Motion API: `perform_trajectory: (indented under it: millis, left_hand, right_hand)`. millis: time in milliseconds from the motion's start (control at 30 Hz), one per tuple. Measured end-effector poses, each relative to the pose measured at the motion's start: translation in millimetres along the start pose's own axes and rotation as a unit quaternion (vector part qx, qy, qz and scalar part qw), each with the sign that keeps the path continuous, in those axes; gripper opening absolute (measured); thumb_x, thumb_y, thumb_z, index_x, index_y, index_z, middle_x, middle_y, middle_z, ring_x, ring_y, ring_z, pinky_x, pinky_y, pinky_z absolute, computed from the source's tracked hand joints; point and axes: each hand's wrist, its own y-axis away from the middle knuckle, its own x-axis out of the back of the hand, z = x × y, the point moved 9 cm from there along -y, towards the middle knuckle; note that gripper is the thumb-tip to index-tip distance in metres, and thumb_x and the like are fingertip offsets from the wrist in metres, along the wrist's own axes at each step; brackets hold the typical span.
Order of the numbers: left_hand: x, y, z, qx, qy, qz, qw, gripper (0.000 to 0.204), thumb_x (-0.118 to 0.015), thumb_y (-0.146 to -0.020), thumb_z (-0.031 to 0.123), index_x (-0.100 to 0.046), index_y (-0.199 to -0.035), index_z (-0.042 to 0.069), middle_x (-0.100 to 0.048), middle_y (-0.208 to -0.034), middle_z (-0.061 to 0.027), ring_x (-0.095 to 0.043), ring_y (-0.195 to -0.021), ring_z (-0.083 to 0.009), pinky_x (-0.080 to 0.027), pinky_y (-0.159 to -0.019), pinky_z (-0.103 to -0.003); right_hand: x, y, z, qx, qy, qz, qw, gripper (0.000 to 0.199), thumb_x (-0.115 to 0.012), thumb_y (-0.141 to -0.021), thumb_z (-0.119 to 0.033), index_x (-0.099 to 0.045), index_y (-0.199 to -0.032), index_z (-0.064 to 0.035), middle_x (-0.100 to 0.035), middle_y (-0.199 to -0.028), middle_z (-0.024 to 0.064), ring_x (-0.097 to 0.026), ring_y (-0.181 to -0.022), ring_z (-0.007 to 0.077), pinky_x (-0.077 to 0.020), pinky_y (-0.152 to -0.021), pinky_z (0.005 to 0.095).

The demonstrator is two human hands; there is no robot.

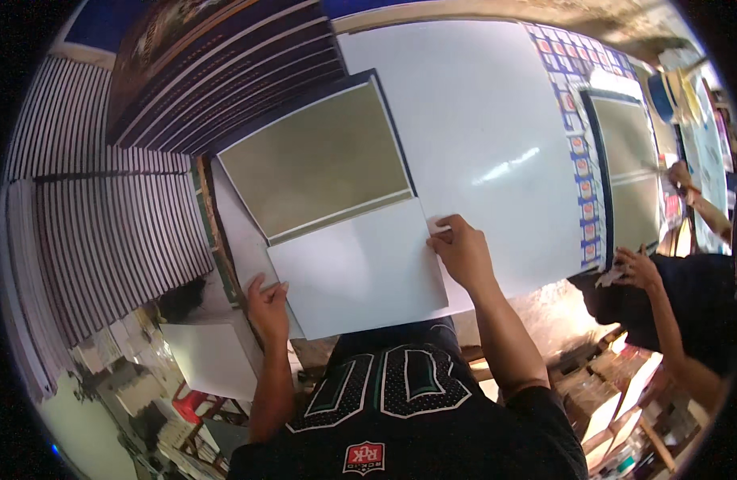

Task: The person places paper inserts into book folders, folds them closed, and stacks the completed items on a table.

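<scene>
In front of me on the table lies an opened book cover (pixel 320 164) with grey-brown board and a dark blue border. A white page block or sheet (pixel 356 272) covers its near half. My right hand (pixel 464 252) pinches that white block at its right edge, thumb and fingertips together. At the block's left edge is my left hand (pixel 268 312), thumb and fingers apart, the thumb close to the edge. Whether it touches the block I cannot tell. How thick the block is does not show.
Dark blue covers stand in a tall stack (pixel 232 72) at the far left, beside piles of white-edged books (pixel 120 240). The white tabletop (pixel 488 120) extends right to another opened cover (pixel 628 168), where a co-worker's hands (pixel 636 268) are. A white board (pixel 212 360) sits lower left.
</scene>
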Motion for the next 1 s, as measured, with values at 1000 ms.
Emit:
perform_trajectory:
  millis: [1000]
  left_hand:
    - [-0.9,-21.8,1.9,-0.078,-0.008,-0.036,0.996,0.052,-0.074,-0.081,0.009,-0.051,-0.125,-0.004,-0.069,-0.090,-0.0161,-0.066,-0.074,-0.0174,-0.056,-0.066,-0.028]
  right_hand:
    - [-10.6,-14.7,0.7,0.144,0.158,0.090,0.973,0.015,-0.061,-0.072,-0.006,-0.067,-0.085,-0.0010,-0.068,-0.088,0.0229,-0.065,-0.086,0.0406,-0.0535,-0.076,0.0475]
